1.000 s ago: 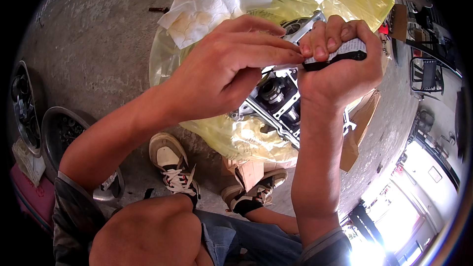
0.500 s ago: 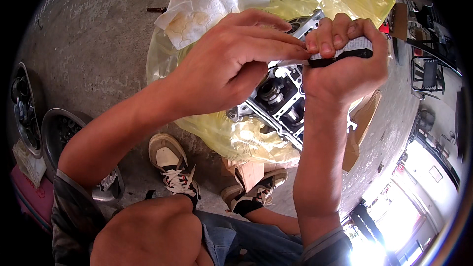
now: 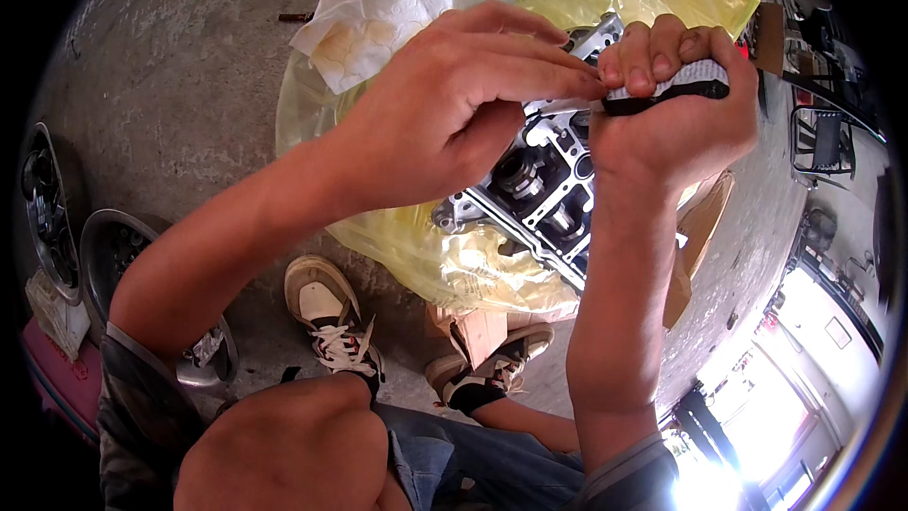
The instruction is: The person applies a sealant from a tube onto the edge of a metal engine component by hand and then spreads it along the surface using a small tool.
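Observation:
My right hand [image 3: 676, 137] is closed around a black-and-white tube [image 3: 700, 85], fingers curled over its top. My left hand [image 3: 473, 104] reaches across from the left, closed, with its fingertips at the tube's narrow end; exactly how they grip it is partly hidden. Both hands are over an open metal engine assembly [image 3: 539, 199] with bores and machined rims, lying on crumpled translucent yellow plastic [image 3: 407, 260]. A stained white paper sheet [image 3: 359, 19] with a dark smear lies at its upper left.
Metal pans of parts [image 3: 47, 203] and a steel bowl [image 3: 118, 237] stand at left on the concrete floor [image 3: 189, 76]. Cardboard [image 3: 473, 329] sits beneath the plastic, near my shoes [image 3: 322, 293]. A dark folding chair [image 3: 823, 142] is at right.
Both hands, together with the tube, have shifted gradually up and to the right over the engine assembly, uncovering a little more of it. Their grip looks the same.

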